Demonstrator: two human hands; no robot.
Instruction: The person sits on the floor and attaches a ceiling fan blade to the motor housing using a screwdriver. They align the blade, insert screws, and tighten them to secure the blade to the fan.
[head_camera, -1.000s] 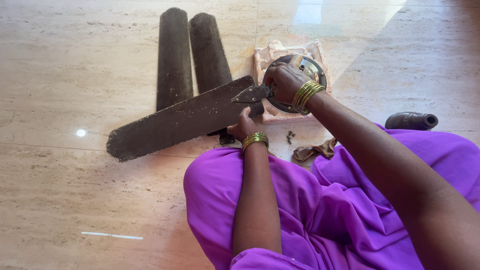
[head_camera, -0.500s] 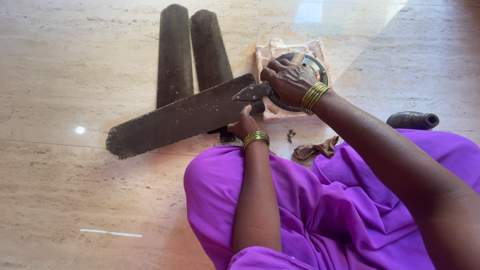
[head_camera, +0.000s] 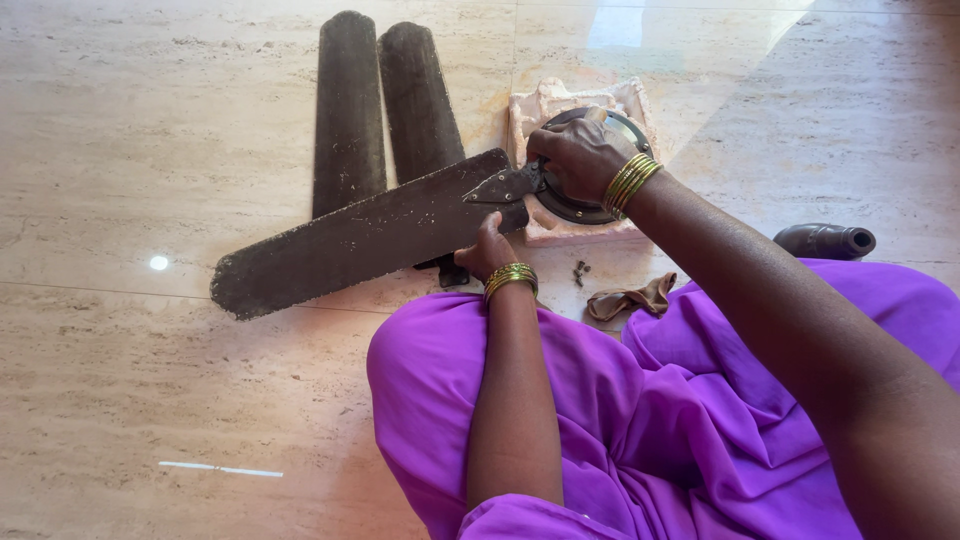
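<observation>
I sit on a marble floor in a purple garment. A dusty dark fan blade (head_camera: 350, 245) lies slanted in front of me, its metal bracket (head_camera: 505, 185) meeting the round fan motor (head_camera: 580, 205). My left hand (head_camera: 487, 250) grips the blade's near edge by the bracket end. My right hand (head_camera: 578, 155), with gold bangles, rests curled on top of the motor at the bracket joint; what its fingers pinch is hidden. The motor sits on a pinkish cloth (head_camera: 540, 105).
Two more dusty fan blades (head_camera: 347, 110) (head_camera: 420, 100) lie side by side behind the slanted one. A dark cylindrical part (head_camera: 825, 240) lies at the right. A brown rag (head_camera: 630, 300) and small loose screws (head_camera: 580, 270) lie by my knee.
My right hand has shifted slightly on top of the motor toward the bracket. The blade and my left hand have stayed in place.
</observation>
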